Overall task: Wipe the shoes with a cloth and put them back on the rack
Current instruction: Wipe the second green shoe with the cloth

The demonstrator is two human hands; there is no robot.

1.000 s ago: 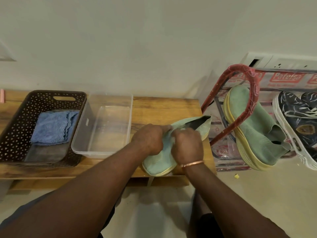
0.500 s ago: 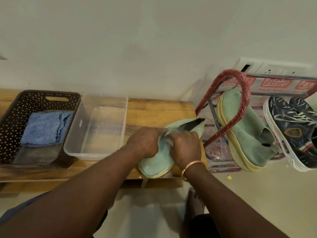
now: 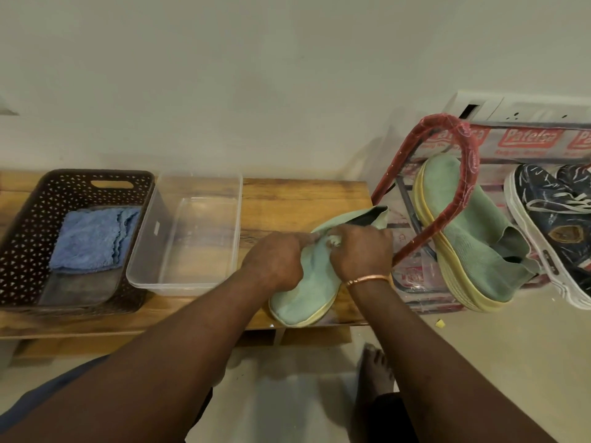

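Note:
A pale green slip-on shoe [image 3: 305, 295] with a yellow sole lies on the wooden bench [image 3: 297, 199], toe toward me. My left hand [image 3: 275, 260] grips its left side near the collar. My right hand [image 3: 363, 251] is curled over the upper by the opening and presses a small pale cloth [image 3: 334, 240] against it; most of the cloth is hidden under the fingers. The matching green shoe [image 3: 473, 251] stands tilted on the red-framed rack [image 3: 468, 151] to the right.
A pair of dark blue patterned shoes [image 3: 556, 219] sits on the rack's right side. On the bench's left stand a brown perforated basket [image 3: 25, 238] holding a blue cloth [image 3: 92, 238] and a clear plastic tub [image 3: 200, 183]. My bare foot [image 3: 375, 366] is on the floor below.
My right hand has slid a little up the shoe toward its opening. My left hand keeps its grip, and the shoe stays on the bench.

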